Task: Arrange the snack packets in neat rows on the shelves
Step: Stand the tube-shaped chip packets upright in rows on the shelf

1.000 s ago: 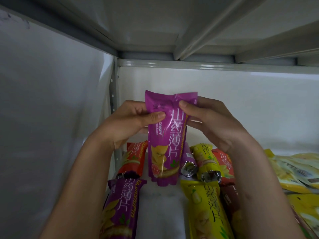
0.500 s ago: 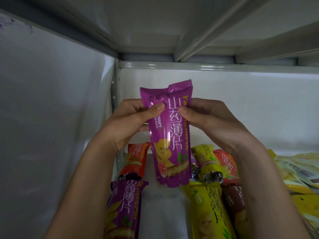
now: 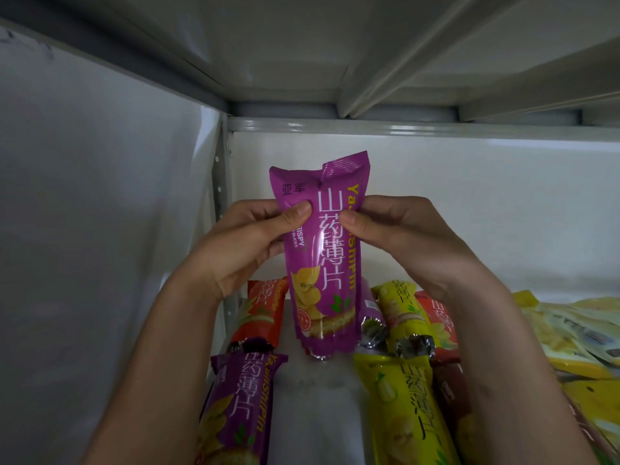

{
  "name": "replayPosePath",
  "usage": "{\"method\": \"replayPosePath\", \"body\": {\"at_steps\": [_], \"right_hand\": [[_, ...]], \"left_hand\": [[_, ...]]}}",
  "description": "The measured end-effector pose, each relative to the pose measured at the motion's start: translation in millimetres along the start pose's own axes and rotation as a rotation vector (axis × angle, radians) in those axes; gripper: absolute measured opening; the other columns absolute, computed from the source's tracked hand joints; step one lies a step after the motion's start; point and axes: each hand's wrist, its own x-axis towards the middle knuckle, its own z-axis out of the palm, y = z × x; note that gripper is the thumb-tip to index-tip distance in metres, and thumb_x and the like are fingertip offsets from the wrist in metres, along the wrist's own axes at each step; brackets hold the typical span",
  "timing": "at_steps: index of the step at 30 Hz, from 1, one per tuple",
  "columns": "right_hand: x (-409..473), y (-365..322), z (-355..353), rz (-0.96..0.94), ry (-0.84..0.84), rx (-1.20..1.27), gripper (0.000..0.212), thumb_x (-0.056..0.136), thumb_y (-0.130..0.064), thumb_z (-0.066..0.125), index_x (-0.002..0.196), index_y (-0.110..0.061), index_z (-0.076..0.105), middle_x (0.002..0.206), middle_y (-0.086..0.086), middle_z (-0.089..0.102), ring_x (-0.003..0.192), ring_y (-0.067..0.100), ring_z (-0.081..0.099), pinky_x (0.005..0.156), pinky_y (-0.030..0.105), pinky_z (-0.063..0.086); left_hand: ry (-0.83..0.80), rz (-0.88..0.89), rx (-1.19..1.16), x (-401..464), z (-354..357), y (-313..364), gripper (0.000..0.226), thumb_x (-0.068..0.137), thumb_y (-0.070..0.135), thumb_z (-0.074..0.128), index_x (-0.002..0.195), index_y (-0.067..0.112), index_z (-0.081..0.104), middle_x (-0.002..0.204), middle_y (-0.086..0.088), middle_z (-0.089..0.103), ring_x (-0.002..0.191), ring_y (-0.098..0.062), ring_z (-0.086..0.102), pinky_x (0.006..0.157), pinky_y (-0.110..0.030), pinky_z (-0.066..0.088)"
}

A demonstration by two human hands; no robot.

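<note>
Both hands hold one purple yam-crisp packet point(image 3: 322, 260) upright in the air above the shelf point(image 3: 318, 414), its printed face toward the camera. The left hand point(image 3: 245, 243) and the right hand point(image 3: 399, 236) each pinch its upper part, thumb on the front and fingers behind, so each grip is clenched on the packet; held this way it hangs straight and is probably being lined up for laying down. Its lower end hovers over a bare strip of shelf between two columns of packets lying lengthwise: on the left a purple packet point(image 3: 238, 407) with an orange-red packet point(image 3: 265, 313) behind it, on the right a yellow packet point(image 3: 402, 407) and more behind. That open lane looks like the intended slot. Loose yellow packets point(image 3: 577, 337) lie unsorted at far right.
</note>
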Motion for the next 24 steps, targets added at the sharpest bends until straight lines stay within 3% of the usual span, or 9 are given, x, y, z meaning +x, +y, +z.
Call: {"method": "replayPosePath", "body": {"at_steps": [2, 10, 16, 20, 24], "right_hand": [[-1, 0, -4, 0.018, -0.002, -0.015, 0.025, 0.098, -0.021, 0.068, 0.120, -0.014, 0.077, 0.112, -0.005, 0.080, 0.110, 0.009, 0.073, 0.097, 0.021, 0.057], [2, 5, -9, -0.028, 0.069, -0.154, 0.015, 0.098, -0.012, 0.068, 0.107, -0.014, 0.080, 0.098, -0.008, 0.081, 0.095, 0.002, 0.074, 0.079, 0.009, 0.054], [4, 7, -9, -0.015, 0.032, -0.293, 0.020, 0.103, -0.012, 0.062, 0.100, -0.015, 0.081, 0.096, -0.012, 0.080, 0.094, -0.003, 0.073, 0.081, 0.007, 0.053], [7, 11, -10, -0.022, 0.067, -0.397, 0.023, 0.105, -0.010, 0.058, 0.098, -0.005, 0.079, 0.097, 0.003, 0.080, 0.097, 0.005, 0.073, 0.093, 0.027, 0.055], [6, 11, -7, -0.052, 0.098, -0.352, 0.023, 0.105, -0.010, 0.059, 0.100, -0.009, 0.081, 0.096, 0.002, 0.080, 0.098, 0.013, 0.073, 0.088, 0.024, 0.055]], "left_hand": [[-0.003, 0.003, 0.011, 0, -2, 0, 0.038, 0.087, 0.028, 0.068, 0.118, 0.007, 0.075, 0.115, -0.010, 0.079, 0.108, -0.021, 0.076, 0.085, -0.025, 0.061], [-0.010, -0.019, 0.014, 1, -3, -3, 0.041, 0.086, 0.030, 0.069, 0.118, 0.006, 0.075, 0.116, -0.010, 0.078, 0.110, -0.021, 0.075, 0.093, -0.028, 0.061], [-0.020, -0.019, 0.035, 3, -2, -6, 0.038, 0.087, 0.028, 0.070, 0.119, 0.008, 0.075, 0.115, -0.009, 0.079, 0.110, -0.021, 0.075, 0.094, -0.028, 0.060], [-0.008, -0.003, 0.058, 5, -1, -9, 0.042, 0.086, 0.030, 0.071, 0.122, 0.009, 0.074, 0.117, -0.009, 0.079, 0.111, -0.022, 0.075, 0.097, -0.030, 0.060], [0.059, 0.044, 0.110, 6, 0, -9, 0.045, 0.083, 0.034, 0.072, 0.118, 0.006, 0.076, 0.112, -0.010, 0.080, 0.107, -0.024, 0.076, 0.096, -0.034, 0.060]]}}
